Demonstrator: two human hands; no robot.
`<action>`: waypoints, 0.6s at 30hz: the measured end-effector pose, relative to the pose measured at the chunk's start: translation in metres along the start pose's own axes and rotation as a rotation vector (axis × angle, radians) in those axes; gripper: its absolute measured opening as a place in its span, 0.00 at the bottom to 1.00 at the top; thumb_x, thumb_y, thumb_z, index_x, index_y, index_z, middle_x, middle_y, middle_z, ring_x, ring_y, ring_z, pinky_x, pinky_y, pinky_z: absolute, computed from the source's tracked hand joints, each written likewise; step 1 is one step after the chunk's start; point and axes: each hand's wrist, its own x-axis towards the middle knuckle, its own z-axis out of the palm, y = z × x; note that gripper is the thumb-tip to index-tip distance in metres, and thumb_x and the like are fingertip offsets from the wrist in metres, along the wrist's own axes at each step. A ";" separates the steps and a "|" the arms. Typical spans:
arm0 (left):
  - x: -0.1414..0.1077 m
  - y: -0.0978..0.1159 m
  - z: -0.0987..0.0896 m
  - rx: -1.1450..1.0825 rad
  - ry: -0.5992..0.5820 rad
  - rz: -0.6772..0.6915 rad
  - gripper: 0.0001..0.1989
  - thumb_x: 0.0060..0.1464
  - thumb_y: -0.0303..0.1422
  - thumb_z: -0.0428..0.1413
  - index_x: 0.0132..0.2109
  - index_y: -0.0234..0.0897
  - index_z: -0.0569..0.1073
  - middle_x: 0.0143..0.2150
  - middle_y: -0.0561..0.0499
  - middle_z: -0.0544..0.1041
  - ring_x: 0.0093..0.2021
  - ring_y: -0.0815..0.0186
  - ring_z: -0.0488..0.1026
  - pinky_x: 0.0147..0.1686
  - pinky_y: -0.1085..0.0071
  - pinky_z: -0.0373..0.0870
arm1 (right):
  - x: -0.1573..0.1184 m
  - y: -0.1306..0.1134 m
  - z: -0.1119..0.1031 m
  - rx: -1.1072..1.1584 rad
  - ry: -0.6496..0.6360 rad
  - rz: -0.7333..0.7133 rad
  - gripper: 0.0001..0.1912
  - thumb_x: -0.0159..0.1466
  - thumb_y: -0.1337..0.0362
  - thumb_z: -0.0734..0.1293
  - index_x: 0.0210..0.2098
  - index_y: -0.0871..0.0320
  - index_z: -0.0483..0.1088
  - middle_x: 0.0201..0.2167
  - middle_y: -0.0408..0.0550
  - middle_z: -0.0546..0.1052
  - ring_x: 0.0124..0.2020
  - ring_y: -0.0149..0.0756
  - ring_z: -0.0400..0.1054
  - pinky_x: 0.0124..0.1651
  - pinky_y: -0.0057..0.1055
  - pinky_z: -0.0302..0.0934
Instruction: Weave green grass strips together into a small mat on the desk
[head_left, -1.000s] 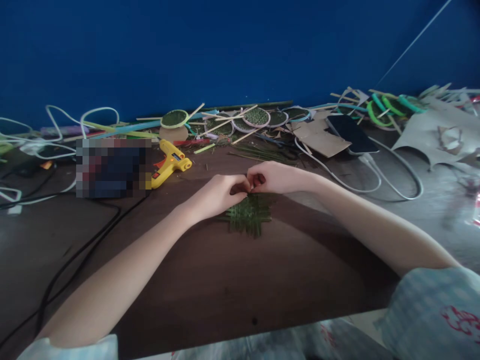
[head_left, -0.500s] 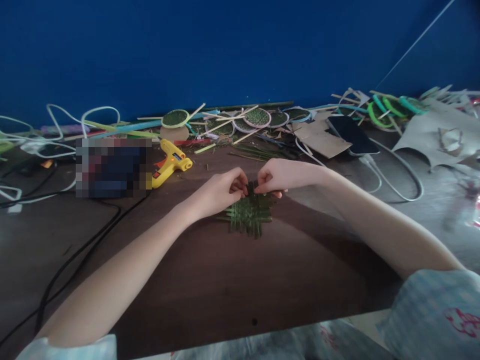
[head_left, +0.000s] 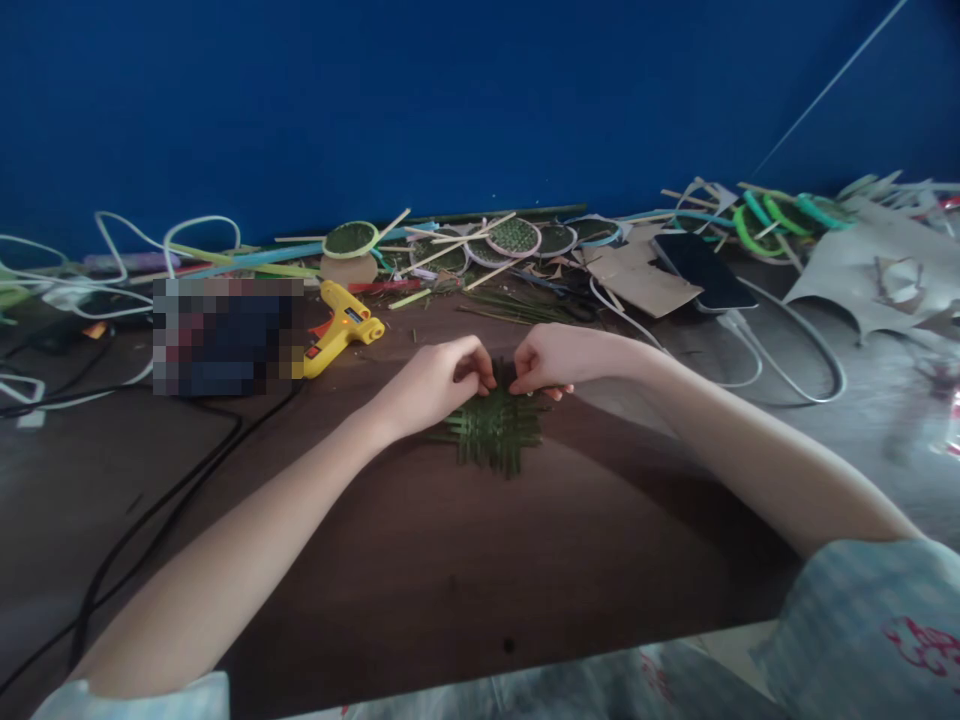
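Note:
A small woven mat of green leaf strips [head_left: 496, 438] lies on the dark table in front of me, loose strip ends sticking out around its edges. My left hand [head_left: 447, 380] is at its far left part, thumb and forefinger closed in a pinch on the strips. Opposite it, my right hand [head_left: 551, 358] pinches the far right part, a few fingertips showing beneath the palm. Short strip ends stand up between the two hands. Exactly which strips each hand grips is partly hidden by the fingers.
A yellow glue gun [head_left: 341, 325] lies left, beside a blurred-out block [head_left: 225, 335] and black cables [head_left: 161, 500]. Along the blue wall are round woven pieces in rims [head_left: 514, 237], thin sticks and leaf strips [head_left: 517, 305]. At right are cardboard [head_left: 641, 275], a phone [head_left: 705, 270] and its white cable [head_left: 832, 375].
Both hands have shifted only slightly, staying pinched at the mat's far edge. The strips between them now show a little more.

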 end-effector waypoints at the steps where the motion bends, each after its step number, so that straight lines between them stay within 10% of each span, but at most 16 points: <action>1: 0.000 0.001 0.000 -0.004 0.019 0.006 0.06 0.50 0.25 0.47 0.34 0.36 0.67 0.31 0.53 0.75 0.34 0.69 0.73 0.37 0.71 0.67 | 0.000 0.000 0.000 0.000 -0.002 -0.007 0.11 0.52 0.58 0.64 0.20 0.59 0.67 0.14 0.42 0.70 0.16 0.27 0.63 0.22 0.24 0.55; 18: 0.000 0.002 0.013 0.113 0.030 -0.050 0.04 0.50 0.28 0.50 0.34 0.38 0.69 0.33 0.54 0.76 0.35 0.68 0.72 0.36 0.72 0.64 | -0.006 -0.004 -0.008 0.180 0.064 -0.165 0.03 0.54 0.68 0.64 0.30 0.60 0.65 0.20 0.44 0.73 0.22 0.28 0.66 0.27 0.25 0.60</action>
